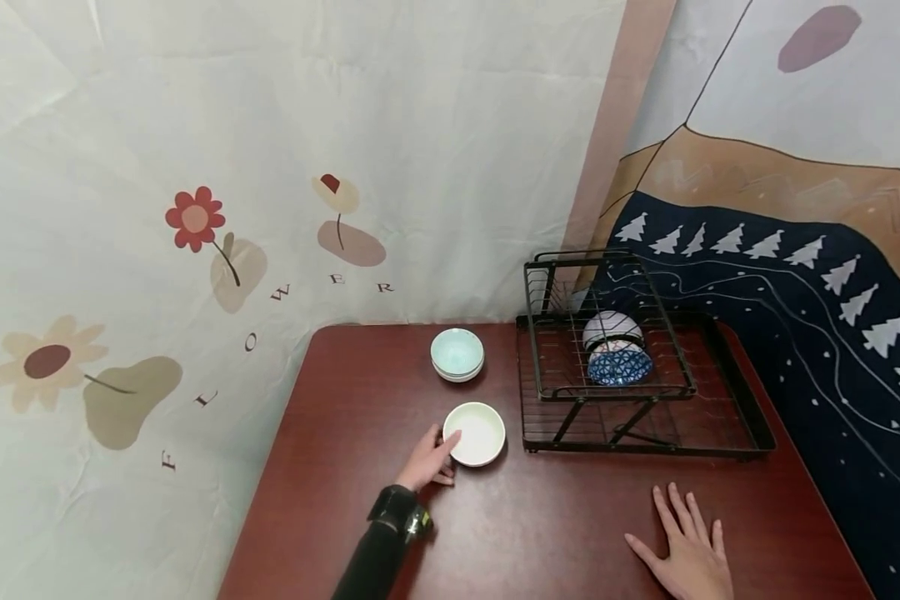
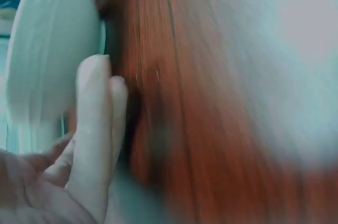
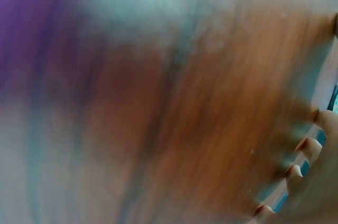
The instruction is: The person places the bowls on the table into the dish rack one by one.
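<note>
Near the middle of the table, my left hand point(image 1: 426, 462) holds a small cream-white bowl point(image 1: 482, 437) by its left side. The thumb lies over the rim, with other fingers low beside the outer wall. The left wrist view has this bowl's pale outside point(image 2: 53, 49) close up; whether its base touches the table is unclear. My right hand point(image 1: 692, 554) is at the lower right over the table, fingers spread and holding nothing. Behind the held bowl stands a short stack of bowls point(image 1: 457, 353), the top one pale blue.
A black two-tier wire dish rack point(image 1: 607, 393) stands at the back right. On its upper tier lean patterned bowls, one blue and white point(image 1: 619, 364). The brown table point(image 1: 360, 400) ends at printed cloth point(image 1: 420, 125) behind.
</note>
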The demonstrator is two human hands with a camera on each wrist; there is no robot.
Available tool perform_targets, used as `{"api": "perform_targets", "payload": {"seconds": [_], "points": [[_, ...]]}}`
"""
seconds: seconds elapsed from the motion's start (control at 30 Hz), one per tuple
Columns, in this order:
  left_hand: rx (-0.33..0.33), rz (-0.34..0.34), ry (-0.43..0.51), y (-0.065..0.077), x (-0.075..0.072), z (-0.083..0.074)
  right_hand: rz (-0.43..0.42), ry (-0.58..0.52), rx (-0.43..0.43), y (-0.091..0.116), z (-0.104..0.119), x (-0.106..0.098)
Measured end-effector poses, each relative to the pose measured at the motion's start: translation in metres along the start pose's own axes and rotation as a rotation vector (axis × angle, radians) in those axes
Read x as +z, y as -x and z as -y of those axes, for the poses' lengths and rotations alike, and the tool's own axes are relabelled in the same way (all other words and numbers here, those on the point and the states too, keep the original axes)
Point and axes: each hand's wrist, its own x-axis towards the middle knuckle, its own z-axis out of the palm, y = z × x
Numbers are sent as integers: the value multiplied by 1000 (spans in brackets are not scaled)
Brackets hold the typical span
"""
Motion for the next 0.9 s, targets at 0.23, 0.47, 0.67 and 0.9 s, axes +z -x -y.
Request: {"api": "perform_targets", "payload": {"seconds": [0.23,0.47,0.67,0.9], "points": [[67,-8,54,-10,23,-11,-17,-12,-8,0,-1,1],[71,-62,92,11,11,-36,-4,-1,-6,2,0,-2],[112,-94,60,32,-3,-64,-10,-5,-8,1,2,-3],[135,-98,28,43,-7,-68,-29,-10,-21,1,4,-3]]}}
